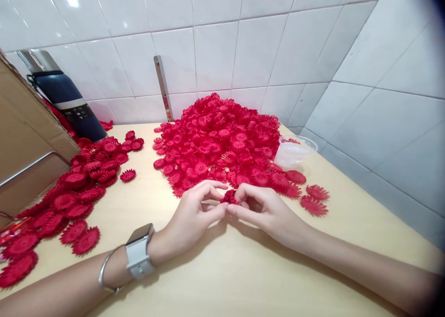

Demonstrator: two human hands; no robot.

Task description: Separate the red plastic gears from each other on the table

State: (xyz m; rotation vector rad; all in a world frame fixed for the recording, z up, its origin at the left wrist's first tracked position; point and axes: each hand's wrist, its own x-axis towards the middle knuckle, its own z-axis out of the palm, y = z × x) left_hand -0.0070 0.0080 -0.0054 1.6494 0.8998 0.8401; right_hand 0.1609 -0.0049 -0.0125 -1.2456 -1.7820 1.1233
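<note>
Two hands, left hand (194, 215), right hand (267, 210), pinch red flower piece (230, 197) between fingertips.

**Where things lie on the worktop**

The worktop (222, 270) runs up to a tiled wall behind and on the right. A large heap of petal discs (222, 141) sits at the back centre, against the wall. A plastic cup (295, 151) lies just right of it. A smaller spread of discs (69, 196) lies to the left, before a cardboard box (28, 141) and a flask (66, 99).
</note>
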